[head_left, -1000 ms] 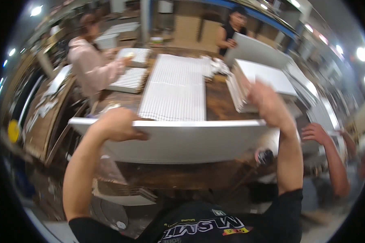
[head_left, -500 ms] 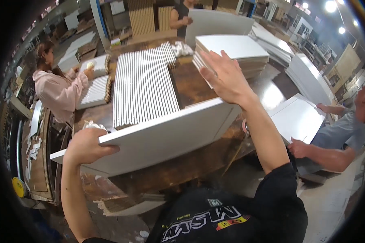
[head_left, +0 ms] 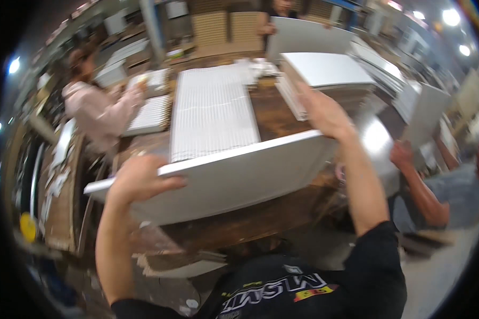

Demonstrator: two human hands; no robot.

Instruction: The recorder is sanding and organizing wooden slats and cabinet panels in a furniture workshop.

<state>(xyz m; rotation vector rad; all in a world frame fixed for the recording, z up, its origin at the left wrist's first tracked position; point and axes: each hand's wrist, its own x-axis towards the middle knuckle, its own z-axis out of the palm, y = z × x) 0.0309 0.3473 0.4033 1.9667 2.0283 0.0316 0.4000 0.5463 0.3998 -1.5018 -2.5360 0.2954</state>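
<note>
Both hands are on a big flat white rectangular panel (head_left: 234, 175), held up on edge in front of the chest. The left hand (head_left: 141, 178) has its grip curled over the panel's top edge near the left end, fingers closed on it. The right hand (head_left: 324, 114) is flat and open, palm pressed at the top right corner, not wrapped around. The panel's long axis runs left to right, tilted up toward the right, above the dark wooden tabletop (head_left: 271, 111), where a white ribbed slatted sheet (head_left: 210, 114) lies behind
</note>
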